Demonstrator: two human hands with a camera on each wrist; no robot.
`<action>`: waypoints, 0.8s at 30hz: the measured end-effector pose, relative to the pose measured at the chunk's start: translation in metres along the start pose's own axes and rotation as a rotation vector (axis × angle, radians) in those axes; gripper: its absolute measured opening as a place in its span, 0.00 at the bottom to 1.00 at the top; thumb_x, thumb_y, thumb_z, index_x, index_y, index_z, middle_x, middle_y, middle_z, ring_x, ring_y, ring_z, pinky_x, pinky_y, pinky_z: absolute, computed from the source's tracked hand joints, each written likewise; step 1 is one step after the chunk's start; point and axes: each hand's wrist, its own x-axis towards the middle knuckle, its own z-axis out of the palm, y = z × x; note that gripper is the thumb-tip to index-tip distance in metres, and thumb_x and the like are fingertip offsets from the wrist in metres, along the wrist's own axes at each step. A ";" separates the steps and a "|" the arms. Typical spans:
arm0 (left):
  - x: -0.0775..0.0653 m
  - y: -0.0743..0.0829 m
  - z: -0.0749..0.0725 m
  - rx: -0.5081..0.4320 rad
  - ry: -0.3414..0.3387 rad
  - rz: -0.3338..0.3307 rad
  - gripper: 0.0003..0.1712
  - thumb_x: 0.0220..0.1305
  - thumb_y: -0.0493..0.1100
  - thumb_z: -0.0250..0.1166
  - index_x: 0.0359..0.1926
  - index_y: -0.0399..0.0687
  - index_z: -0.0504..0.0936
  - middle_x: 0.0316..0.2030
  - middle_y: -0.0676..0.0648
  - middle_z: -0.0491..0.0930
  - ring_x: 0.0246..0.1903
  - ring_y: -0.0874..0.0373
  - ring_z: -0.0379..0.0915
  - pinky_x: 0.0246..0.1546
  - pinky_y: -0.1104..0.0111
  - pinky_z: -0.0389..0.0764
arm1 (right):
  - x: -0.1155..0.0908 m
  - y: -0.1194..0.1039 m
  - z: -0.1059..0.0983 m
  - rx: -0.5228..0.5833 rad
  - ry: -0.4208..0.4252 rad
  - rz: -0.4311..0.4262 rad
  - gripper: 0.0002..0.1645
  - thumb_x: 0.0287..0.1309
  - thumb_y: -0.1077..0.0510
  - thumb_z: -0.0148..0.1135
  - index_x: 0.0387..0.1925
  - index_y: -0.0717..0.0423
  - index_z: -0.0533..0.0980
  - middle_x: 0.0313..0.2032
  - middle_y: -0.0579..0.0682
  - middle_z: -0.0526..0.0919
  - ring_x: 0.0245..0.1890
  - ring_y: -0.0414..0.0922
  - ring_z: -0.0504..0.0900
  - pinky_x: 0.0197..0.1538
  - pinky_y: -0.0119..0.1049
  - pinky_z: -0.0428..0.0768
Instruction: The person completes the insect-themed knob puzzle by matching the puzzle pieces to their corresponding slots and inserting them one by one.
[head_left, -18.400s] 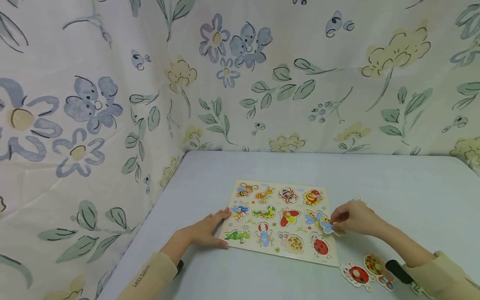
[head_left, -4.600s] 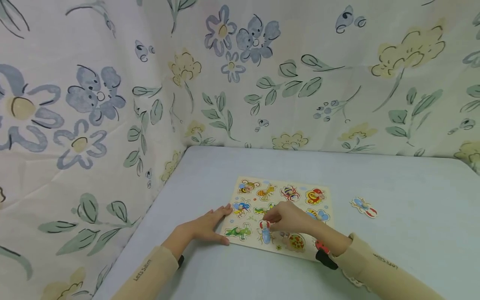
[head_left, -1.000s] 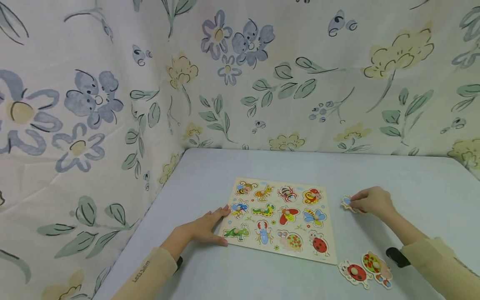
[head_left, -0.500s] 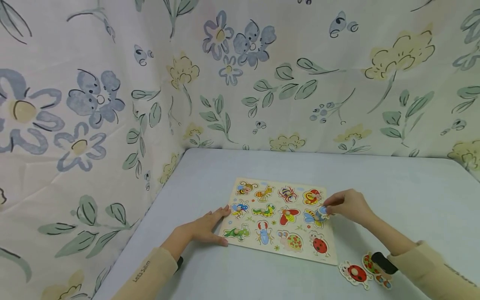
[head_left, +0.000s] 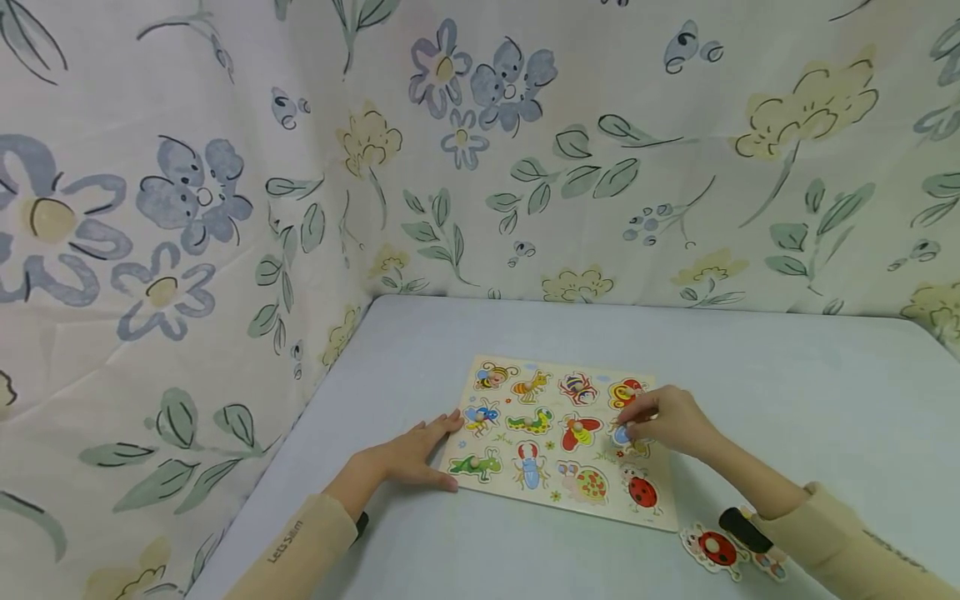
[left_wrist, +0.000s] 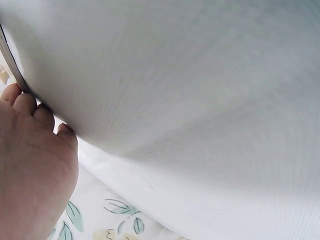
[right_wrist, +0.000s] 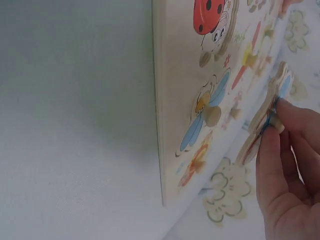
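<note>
My right hand pinches the knob of a stag beetle puzzle piece between thumb and fingers. In the right wrist view the piece is tilted and apart from the wooden insect puzzle board. Seen from the head, it is over the board's right side, partly covering the blue-winged bee piece. Stag beetle, snail and ladybug pictures on the board's near row show no knobs. My left hand rests at the board's left edge, fingers extended, fingertips touching it.
Right of the board's near corner lie a loose ladybug piece and a snail piece, the latter partly hidden by my right wrist's black strap. The white table backs onto a floral curtain.
Since 18.4 s ago, the blue-winged bee and grasshopper pieces have gone into the board. Within the last second, my right hand has lifted the stag beetle piece and moved left over the board.
</note>
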 end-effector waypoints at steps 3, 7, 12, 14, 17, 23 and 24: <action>-0.001 0.001 0.000 -0.001 0.001 -0.001 0.58 0.52 0.59 0.73 0.75 0.44 0.53 0.76 0.46 0.47 0.74 0.46 0.43 0.72 0.50 0.48 | 0.000 -0.004 0.004 -0.006 -0.008 -0.022 0.05 0.47 0.70 0.70 0.28 0.60 0.85 0.30 0.48 0.85 0.29 0.42 0.78 0.27 0.29 0.77; 0.000 0.000 0.001 0.004 -0.001 -0.003 0.58 0.52 0.59 0.73 0.75 0.43 0.52 0.76 0.46 0.47 0.74 0.46 0.43 0.73 0.51 0.47 | 0.000 -0.010 0.010 0.003 -0.016 -0.029 0.04 0.47 0.69 0.71 0.29 0.60 0.85 0.29 0.48 0.85 0.28 0.42 0.78 0.27 0.30 0.77; 0.000 -0.001 0.001 0.009 0.000 -0.004 0.58 0.52 0.59 0.73 0.75 0.43 0.52 0.76 0.46 0.46 0.74 0.47 0.43 0.73 0.51 0.47 | 0.002 -0.015 0.018 0.019 -0.042 -0.016 0.05 0.47 0.69 0.72 0.29 0.59 0.85 0.30 0.47 0.85 0.29 0.41 0.79 0.30 0.30 0.79; 0.000 -0.002 0.002 0.005 0.001 -0.003 0.58 0.52 0.59 0.73 0.75 0.43 0.52 0.76 0.46 0.46 0.74 0.47 0.43 0.73 0.51 0.47 | 0.004 -0.017 0.022 0.031 -0.055 -0.013 0.06 0.46 0.69 0.72 0.28 0.59 0.86 0.29 0.47 0.85 0.29 0.41 0.78 0.30 0.29 0.79; 0.000 -0.002 0.002 0.003 0.000 0.001 0.58 0.52 0.59 0.73 0.75 0.42 0.52 0.76 0.45 0.46 0.74 0.46 0.43 0.73 0.51 0.47 | 0.006 -0.020 0.026 0.061 -0.078 -0.038 0.06 0.46 0.70 0.71 0.28 0.59 0.85 0.30 0.47 0.85 0.29 0.41 0.79 0.30 0.29 0.80; 0.001 -0.001 0.000 0.003 -0.005 0.015 0.58 0.53 0.59 0.73 0.75 0.41 0.52 0.76 0.44 0.45 0.74 0.46 0.42 0.73 0.52 0.46 | 0.012 -0.025 0.034 0.124 -0.134 -0.121 0.08 0.46 0.73 0.70 0.29 0.61 0.85 0.31 0.50 0.86 0.31 0.42 0.80 0.33 0.29 0.81; 0.002 -0.001 -0.001 0.000 -0.007 0.018 0.58 0.53 0.58 0.73 0.75 0.41 0.52 0.76 0.44 0.45 0.74 0.46 0.42 0.73 0.51 0.45 | 0.013 -0.026 0.035 0.132 -0.146 -0.127 0.08 0.46 0.73 0.69 0.29 0.61 0.85 0.31 0.49 0.86 0.31 0.41 0.80 0.33 0.29 0.81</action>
